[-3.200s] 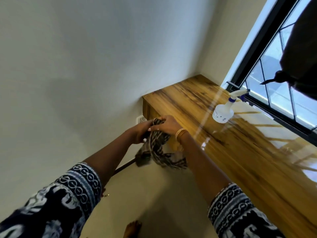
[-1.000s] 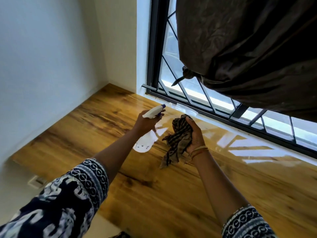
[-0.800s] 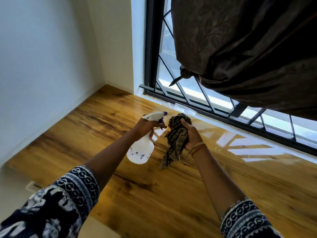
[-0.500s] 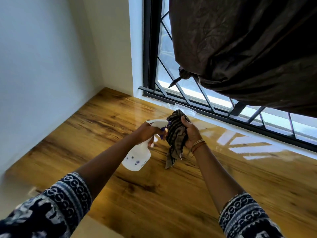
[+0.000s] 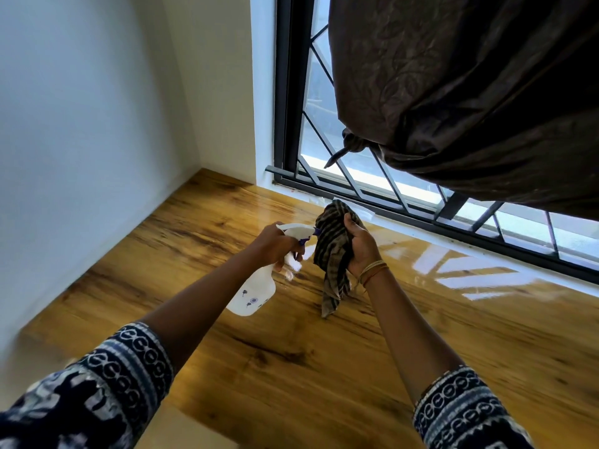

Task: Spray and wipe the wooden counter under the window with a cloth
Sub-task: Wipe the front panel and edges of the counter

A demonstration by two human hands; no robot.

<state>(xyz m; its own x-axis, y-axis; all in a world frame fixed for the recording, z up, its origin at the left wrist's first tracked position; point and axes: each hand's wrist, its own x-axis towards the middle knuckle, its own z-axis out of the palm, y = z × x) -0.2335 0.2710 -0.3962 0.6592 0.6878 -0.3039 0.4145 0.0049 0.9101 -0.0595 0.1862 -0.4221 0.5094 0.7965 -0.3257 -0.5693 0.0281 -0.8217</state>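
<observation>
At the far left we see only the white wall, which meets the wooden surface [image 5: 372,367] along its left edge and runs back to the far left corner. Moving right, our left hand [image 5: 274,246] is wrapped around the neck of the white spray bottle [image 5: 256,291], lifted clear of the surface, its nozzle aimed rightward at the cloth and almost touching it; we cannot tell whether the trigger is being pulled. Just beside it, our right hand [image 5: 361,246] clutches the bunched striped cloth [image 5: 330,254], whose loose tail hangs down toward the wood near the back edge, under the window [image 5: 324,150]. Further right, the dark knotted curtain [image 5: 470,92] hangs over the barred panes, and glare stretches along the surface's back edge. We judge the task barely begun: the cloth seems about to be dampened, no wet streaks are clearly visible, and the wiping of the whole surface is still ahead.
</observation>
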